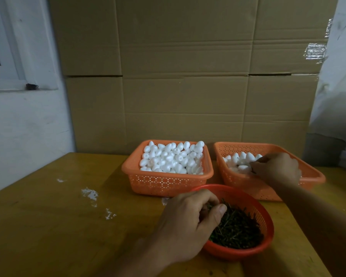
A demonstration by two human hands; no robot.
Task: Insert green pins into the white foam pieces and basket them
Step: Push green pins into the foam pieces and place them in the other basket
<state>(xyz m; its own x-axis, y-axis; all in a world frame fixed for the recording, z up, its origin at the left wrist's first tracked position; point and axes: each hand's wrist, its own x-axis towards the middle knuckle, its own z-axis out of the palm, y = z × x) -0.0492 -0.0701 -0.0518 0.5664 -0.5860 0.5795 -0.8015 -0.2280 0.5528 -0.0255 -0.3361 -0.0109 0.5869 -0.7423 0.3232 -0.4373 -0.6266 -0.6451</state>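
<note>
My left hand (190, 218) reaches into the round red bowl (267, 234) and pinches some of the green pins (236, 229) between thumb and curled fingers. My right hand (276, 168) hangs over the right orange basket (314, 175), fingers curled down among the white foam pieces (241, 158) lying there. A dark pin end shows at its fingertips, so it seems to hold a pinned foam piece. The left orange basket (164, 181) is heaped with plain white foam pieces (172, 156).
All three containers stand on a yellow wooden table (58, 226) with white foam crumbs (89, 193) on its left half. A wall of cardboard boxes (188, 86) rises right behind the baskets. A white wall is at the left.
</note>
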